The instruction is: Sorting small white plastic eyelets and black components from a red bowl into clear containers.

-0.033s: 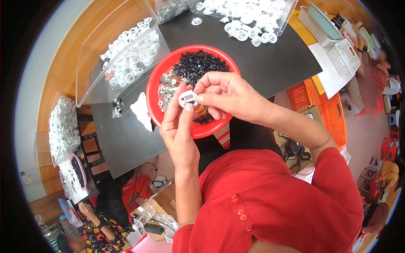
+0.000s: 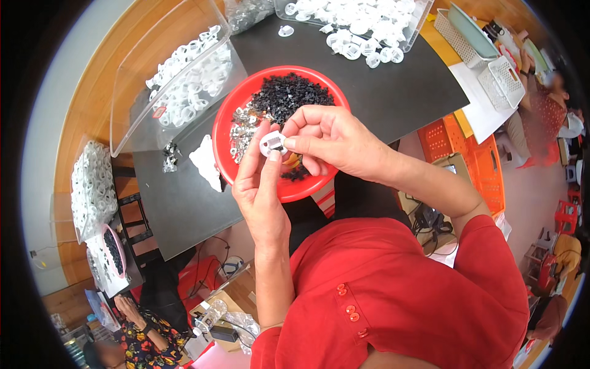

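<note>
My left hand (image 2: 261,187) pinches a small round white plastic part (image 2: 270,144) between thumb and fingers. This part has a dark, ribbed rectangular patch in its middle. My right hand (image 2: 329,138) grips the same part at its right edge with thumb and forefinger. Both hands are over a red basin (image 2: 310,72). Inside the basin, a heap of small black pieces (image 2: 289,97) lies at the far side. Small shiny metal pieces (image 2: 241,132) lie at its left. My hands cover some of what lies in the basin's near part.
The basin sits at the dark table's (image 2: 393,98) near edge. To its left are a clear bin (image 2: 132,101) of white parts, a few metal bits (image 2: 171,157) and a white cloth (image 2: 206,163). Another clear tray (image 2: 424,27) holds white parts. Co-workers (image 2: 153,335) sit at left and right.
</note>
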Available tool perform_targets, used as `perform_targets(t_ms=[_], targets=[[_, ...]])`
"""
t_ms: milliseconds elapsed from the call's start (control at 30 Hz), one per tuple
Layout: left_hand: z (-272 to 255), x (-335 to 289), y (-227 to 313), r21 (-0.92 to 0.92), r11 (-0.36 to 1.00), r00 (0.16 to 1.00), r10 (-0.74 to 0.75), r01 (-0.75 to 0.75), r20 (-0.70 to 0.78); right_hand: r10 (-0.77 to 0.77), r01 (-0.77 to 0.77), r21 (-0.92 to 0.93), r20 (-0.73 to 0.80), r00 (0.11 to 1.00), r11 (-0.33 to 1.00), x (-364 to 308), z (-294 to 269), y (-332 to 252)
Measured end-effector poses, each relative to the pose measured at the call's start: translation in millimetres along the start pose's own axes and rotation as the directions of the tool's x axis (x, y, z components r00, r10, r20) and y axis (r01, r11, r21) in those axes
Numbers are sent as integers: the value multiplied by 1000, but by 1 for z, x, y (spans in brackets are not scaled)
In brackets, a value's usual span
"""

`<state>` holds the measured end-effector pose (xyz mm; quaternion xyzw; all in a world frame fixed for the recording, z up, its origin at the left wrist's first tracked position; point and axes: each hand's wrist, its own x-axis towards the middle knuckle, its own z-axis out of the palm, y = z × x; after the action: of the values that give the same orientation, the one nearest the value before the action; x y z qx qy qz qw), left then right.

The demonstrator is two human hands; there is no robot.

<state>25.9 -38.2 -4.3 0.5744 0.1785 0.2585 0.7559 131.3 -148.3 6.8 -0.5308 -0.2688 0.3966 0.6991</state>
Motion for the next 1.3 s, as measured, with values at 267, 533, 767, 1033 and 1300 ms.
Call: perform_targets(t_ms=[267,533,767,1033,1300], targets=[[1,-1,-1,-15,998,993,61,-60,98,147,-141,288,-2,989,947,-4,2,2],[-20,2,-8,-224,974,988,38,-4,148,-142,134,-117,-62,988,984,-3,-2,3],[-16,3,-5,-309,950,994,-23,55,105,-561,490,-622,98,822,610,0,6,-12],[-17,-1,-6,-288,957,994,6,26,110,-663,571,-722,210,719,390,0,14,-7],[-26,-1,-9,-227,974,992,27,2,121,-675,585,-805,378,633,98,0,14,-8]])
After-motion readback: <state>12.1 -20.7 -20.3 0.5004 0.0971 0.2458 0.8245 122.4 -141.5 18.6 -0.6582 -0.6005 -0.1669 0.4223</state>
